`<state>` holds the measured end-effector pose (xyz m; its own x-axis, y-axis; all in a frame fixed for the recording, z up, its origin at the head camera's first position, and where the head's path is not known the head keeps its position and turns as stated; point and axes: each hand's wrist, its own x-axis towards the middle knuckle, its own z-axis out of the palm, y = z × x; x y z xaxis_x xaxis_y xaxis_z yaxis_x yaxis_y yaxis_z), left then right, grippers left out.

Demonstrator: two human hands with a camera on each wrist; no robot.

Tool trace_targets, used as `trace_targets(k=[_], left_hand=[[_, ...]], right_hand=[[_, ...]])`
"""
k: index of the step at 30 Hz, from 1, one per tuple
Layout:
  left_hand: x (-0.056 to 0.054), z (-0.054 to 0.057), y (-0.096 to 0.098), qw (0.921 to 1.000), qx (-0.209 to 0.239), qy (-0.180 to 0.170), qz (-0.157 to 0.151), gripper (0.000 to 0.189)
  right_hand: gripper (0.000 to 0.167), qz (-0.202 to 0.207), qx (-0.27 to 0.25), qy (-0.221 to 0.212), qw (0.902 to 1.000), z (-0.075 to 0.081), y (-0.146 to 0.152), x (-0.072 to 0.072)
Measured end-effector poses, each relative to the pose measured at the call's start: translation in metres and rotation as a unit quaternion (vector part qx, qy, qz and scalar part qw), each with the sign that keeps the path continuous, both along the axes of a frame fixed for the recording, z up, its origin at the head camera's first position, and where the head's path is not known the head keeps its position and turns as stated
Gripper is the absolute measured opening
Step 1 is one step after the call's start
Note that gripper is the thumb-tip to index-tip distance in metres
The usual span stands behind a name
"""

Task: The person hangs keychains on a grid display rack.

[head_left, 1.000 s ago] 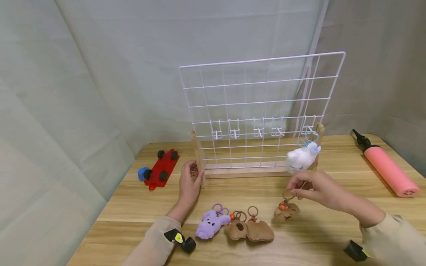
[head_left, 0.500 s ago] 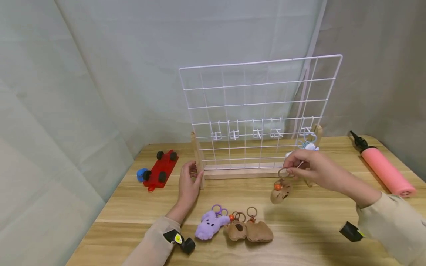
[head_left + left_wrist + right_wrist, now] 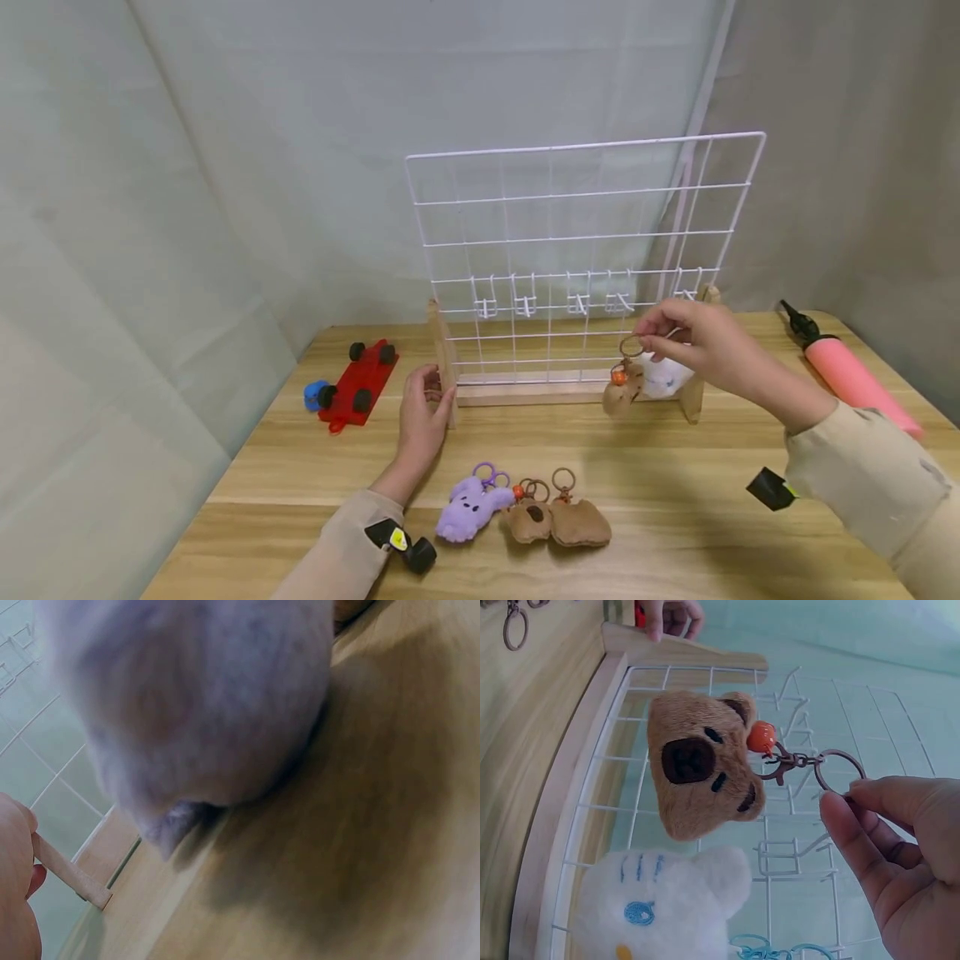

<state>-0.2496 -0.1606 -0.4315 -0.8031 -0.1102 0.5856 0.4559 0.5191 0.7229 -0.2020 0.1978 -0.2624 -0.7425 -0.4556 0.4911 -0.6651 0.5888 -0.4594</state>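
My right hand (image 3: pixel 697 342) pinches the metal ring of a brown bear plush keychain (image 3: pixel 697 765) between thumb and index finger. The bear hangs in front of the white wire grid rack (image 3: pixel 555 399), an orange bead at its clasp. Behind it, partly covered, a white plush keychain (image 3: pixel 660 907) hangs at the rack's right end. Several white hooks (image 3: pixel 576 305) line the grid. At the rack's left end, my left hand (image 3: pixel 422 417) grips the wooden side post (image 3: pixel 71 874). Before the rack lie a purple plush keychain (image 3: pixel 467 510) and two brown plush keychains (image 3: pixel 579 523).
A red toy car piece with black wheels (image 3: pixel 362 383) and a small blue part (image 3: pixel 315 395) lie left of the rack. On the right lies a pink hand pump (image 3: pixel 858 383) with a black nozzle. Pale cloth (image 3: pixel 300 167) hangs behind the table.
My right hand has lifted the brown bear keychain off the table, up and slightly left toward the hooks. My left hand stays on the post.
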Motion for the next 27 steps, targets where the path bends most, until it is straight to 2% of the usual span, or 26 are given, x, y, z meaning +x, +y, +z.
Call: trace_targets(k=[14,19,27], left_hand=[[0.0,0.0,0.0,1.0,-0.008,0.004,-0.001,0.039],[0.0,0.0,-0.001,0.9999,-0.01,0.006,0.0,0.039],[0.001,0.001,0.0,1.0,-0.005,0.005,0.001,0.039]], right_hand=[[0.009,-0.089,-0.009,-0.007,0.996,0.003,-0.003,-0.016],[0.008,-0.104,-0.013,-0.006,0.9945,0.003,-0.004,-0.021],[0.012,-0.124,0.009,-0.03,0.9918,0.002,-0.006,-0.029]])
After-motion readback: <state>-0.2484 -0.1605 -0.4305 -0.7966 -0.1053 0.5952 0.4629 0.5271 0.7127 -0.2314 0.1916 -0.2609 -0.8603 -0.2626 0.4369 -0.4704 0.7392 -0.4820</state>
